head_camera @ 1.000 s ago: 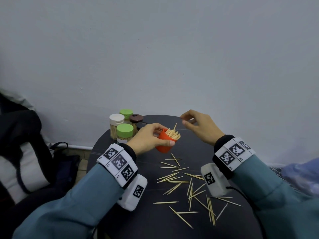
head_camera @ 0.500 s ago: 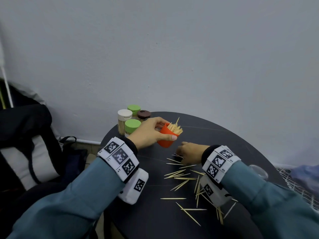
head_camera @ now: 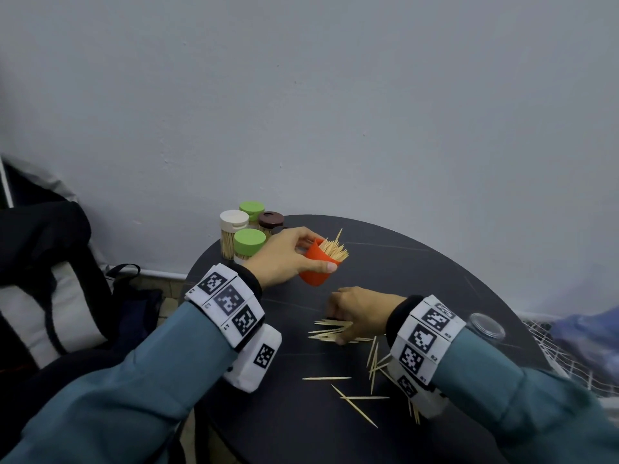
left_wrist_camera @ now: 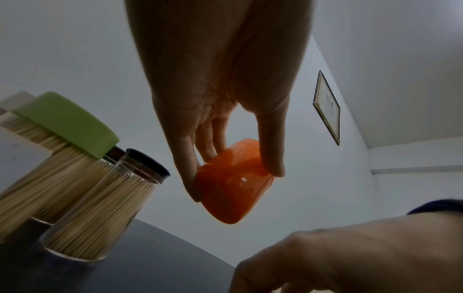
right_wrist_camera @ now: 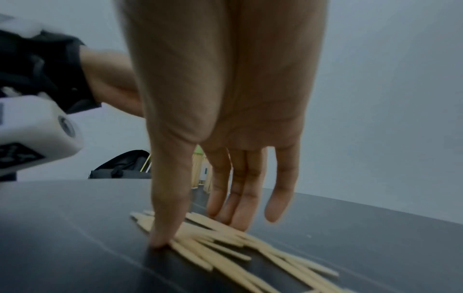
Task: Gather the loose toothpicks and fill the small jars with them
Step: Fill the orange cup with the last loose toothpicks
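Note:
My left hand [head_camera: 320, 256] holds a small orange jar [head_camera: 315, 271] tilted above the back of the round black table [head_camera: 435, 272], thumb on one side and fingers on the other; from below the orange jar [left_wrist_camera: 233, 190] shows in the same grip. A bunch of toothpicks [head_camera: 333, 251] sticks out of its mouth. My right hand [head_camera: 336, 324] is down on the table in front of the jar. Its thumb and nearly straight fingers [right_wrist_camera: 238, 214] touch a small heap of loose toothpicks [right_wrist_camera: 225, 255]. More loose toothpicks [head_camera: 371, 360] lie scattered toward me.
Several capped jars full of toothpicks stand at the table's back left: a white lid [head_camera: 233, 220], two green lids [head_camera: 249, 241] and a brown lid [head_camera: 270, 220]. A clear round lid [head_camera: 485, 324] lies near the right edge. A dark bag [head_camera: 50, 262] sits left of the table.
My right hand came down from beside the jar's mouth to the table and now rests on the toothpicks, which lie bunched closer together. The left hand kept the orange jar up.

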Demonstrator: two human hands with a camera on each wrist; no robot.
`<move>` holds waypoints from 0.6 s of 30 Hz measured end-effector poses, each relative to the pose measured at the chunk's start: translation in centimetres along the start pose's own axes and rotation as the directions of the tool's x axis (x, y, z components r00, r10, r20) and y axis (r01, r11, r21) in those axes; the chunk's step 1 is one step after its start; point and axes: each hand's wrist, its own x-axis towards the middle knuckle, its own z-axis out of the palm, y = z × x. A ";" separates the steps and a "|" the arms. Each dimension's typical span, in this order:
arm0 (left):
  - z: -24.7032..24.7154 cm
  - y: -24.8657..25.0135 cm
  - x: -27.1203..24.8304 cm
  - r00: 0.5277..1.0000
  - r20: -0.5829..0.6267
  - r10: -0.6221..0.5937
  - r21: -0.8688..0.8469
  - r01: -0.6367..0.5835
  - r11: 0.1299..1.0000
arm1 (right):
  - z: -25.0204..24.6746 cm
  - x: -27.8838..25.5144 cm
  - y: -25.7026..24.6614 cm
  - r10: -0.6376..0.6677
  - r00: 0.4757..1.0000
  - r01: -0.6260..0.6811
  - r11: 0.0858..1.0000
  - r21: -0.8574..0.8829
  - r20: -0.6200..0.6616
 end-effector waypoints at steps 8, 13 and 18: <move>-0.1 0.0 -0.1 1.000 0.011 -0.006 0.012 0.006 1.000 | 0.4 0.9 -0.4 0.052 0.998 -0.054 0.997 -0.056 -0.029; -0.1 0.0 -0.1 1.000 0.010 -0.006 0.024 0.006 1.000 | 0.5 1.0 -0.5 0.079 0.997 -0.079 0.991 -0.112 -0.005; 0.0 0.0 0.0 1.000 0.016 -0.006 0.021 0.006 1.000 | 0.7 1.3 0.0 0.101 0.995 -0.101 0.990 -0.098 -0.003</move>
